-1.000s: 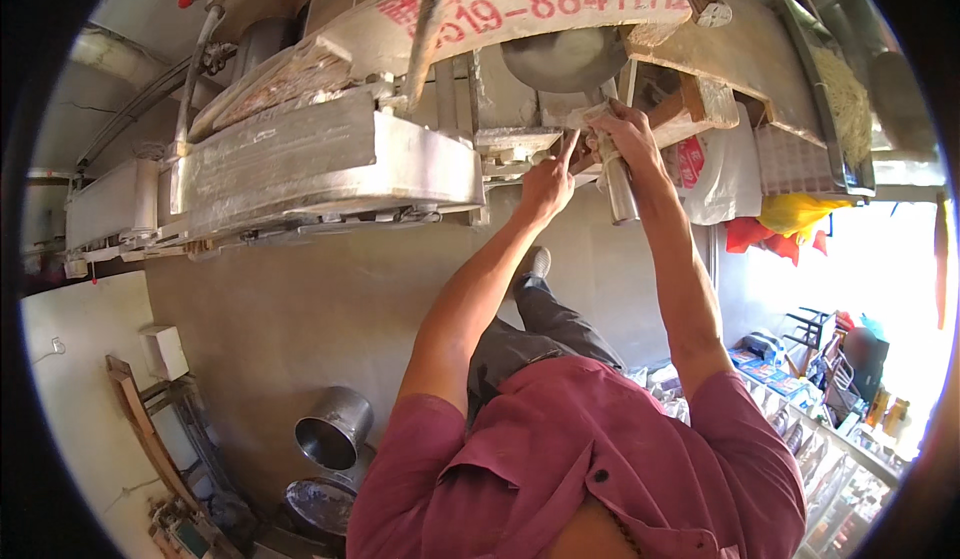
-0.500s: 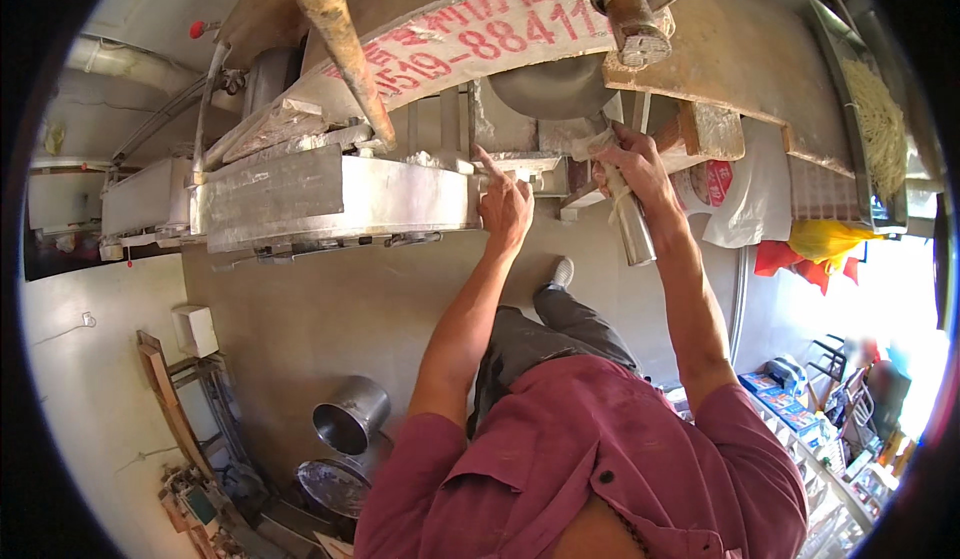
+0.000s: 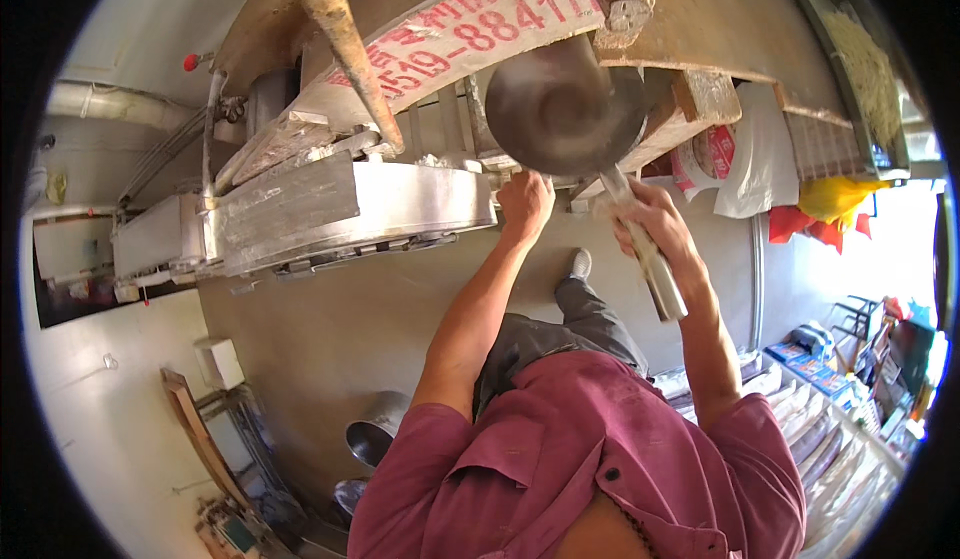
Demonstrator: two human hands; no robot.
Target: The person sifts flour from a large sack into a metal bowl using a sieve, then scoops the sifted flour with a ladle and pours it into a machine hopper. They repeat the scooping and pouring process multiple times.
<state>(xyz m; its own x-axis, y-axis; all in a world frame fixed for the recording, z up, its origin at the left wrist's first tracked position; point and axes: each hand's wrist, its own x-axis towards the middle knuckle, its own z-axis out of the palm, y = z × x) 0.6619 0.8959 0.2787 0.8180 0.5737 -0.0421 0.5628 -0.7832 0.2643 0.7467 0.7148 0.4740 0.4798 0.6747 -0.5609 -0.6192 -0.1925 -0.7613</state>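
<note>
A large, round-bowled metal ladle (image 3: 622,109) is in my right hand (image 3: 655,224), its fingers wrapped round the thick tubular handle. The bowl is tilted up, blurred by motion, in front of the machine's opening. My left hand (image 3: 527,202) is closed just below the bowl's lower left rim. Whether it grips the rim or something small is hidden. To its left is the floury metal cover (image 3: 430,197) of a machine, dusted with white powder. A white board with red lettering (image 3: 470,34) curves above both hands.
A wooden worktop (image 3: 710,34) spreads across the upper right, with a tray of pale noodles (image 3: 862,69) at its far end. Plastic bags (image 3: 752,169) hang beneath. A worn metal bar (image 3: 350,59) juts over the machine. A metal bucket (image 3: 375,429) stands on the floor, lower left.
My right hand has drawn the ladle lower and nearer, and its bowl now shows in full. My left hand has shifted right, its pointing fingers now curled closed.
</note>
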